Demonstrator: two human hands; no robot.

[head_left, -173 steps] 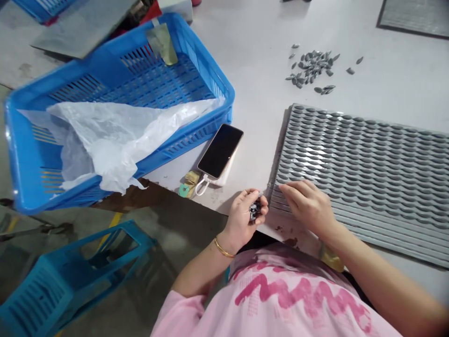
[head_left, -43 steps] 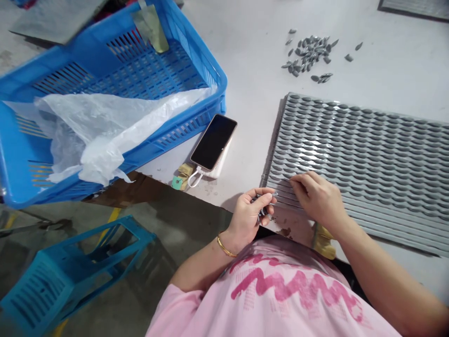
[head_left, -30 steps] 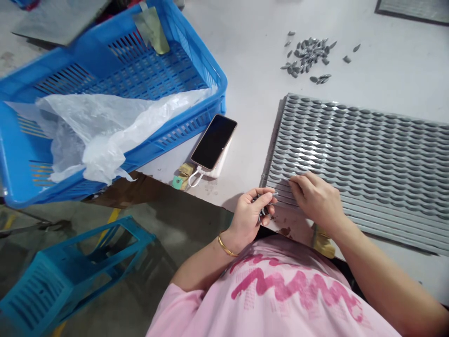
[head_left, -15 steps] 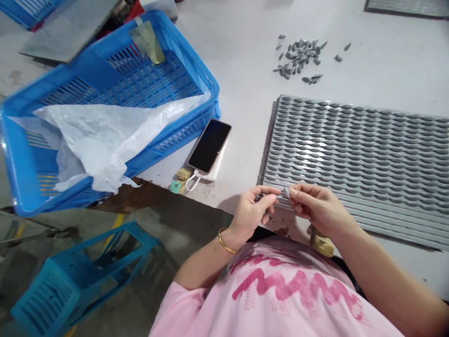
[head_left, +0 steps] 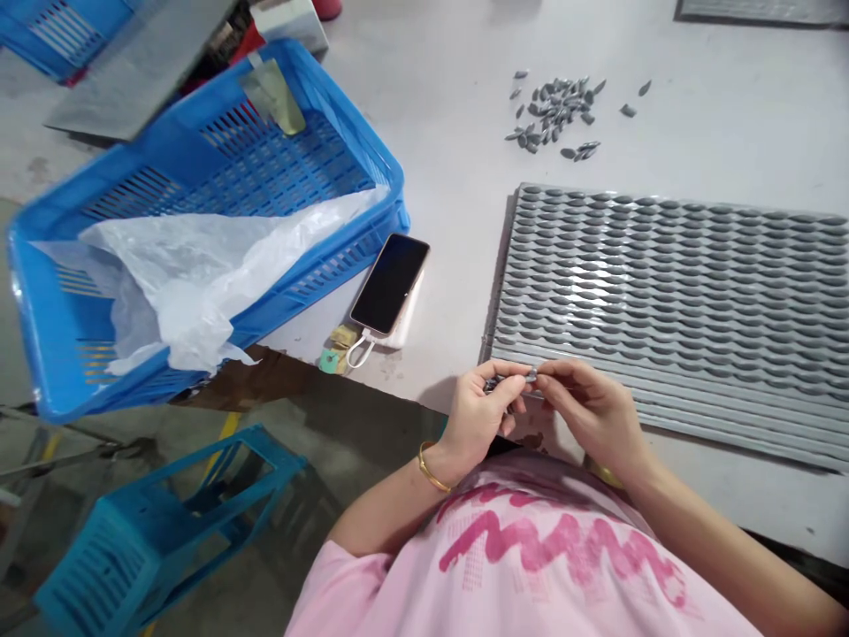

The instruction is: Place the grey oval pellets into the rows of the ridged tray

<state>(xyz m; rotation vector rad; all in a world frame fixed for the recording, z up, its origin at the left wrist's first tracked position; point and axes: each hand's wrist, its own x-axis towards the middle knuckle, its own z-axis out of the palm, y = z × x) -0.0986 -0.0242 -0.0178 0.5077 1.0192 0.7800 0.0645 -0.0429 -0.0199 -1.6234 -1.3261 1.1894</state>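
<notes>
My left hand (head_left: 483, 402) is closed around several small grey leaf-shaped pieces (head_left: 492, 384). Its thumb and forefinger pinch one grey piece (head_left: 531, 376) at their tips. The fingertips of my right hand (head_left: 587, 402) meet that same piece from the other side, thumb and forefinger pressed together. Just beyond both hands lies a grey ridged board (head_left: 663, 292). Rows of matching leaf-shaped pieces cover most of it, and bare parallel ridges show along its near edge. A loose pile of the pieces (head_left: 561, 108) is on the table behind the board.
On the left stands a blue plastic crate (head_left: 391, 181) with a crumpled white plastic bag (head_left: 199, 292) over its near side. A phone (head_left: 390, 283) with a white cable lies between crate and board. Below is a blue stool (head_left: 126, 531). Another grey board (head_left: 762, 11) lies at the far right.
My right hand has left the board's near rows and come to the left hand's fingertips, meeting at a grey piece. The left hand still holds its handful. The camera view has shifted slightly.
</notes>
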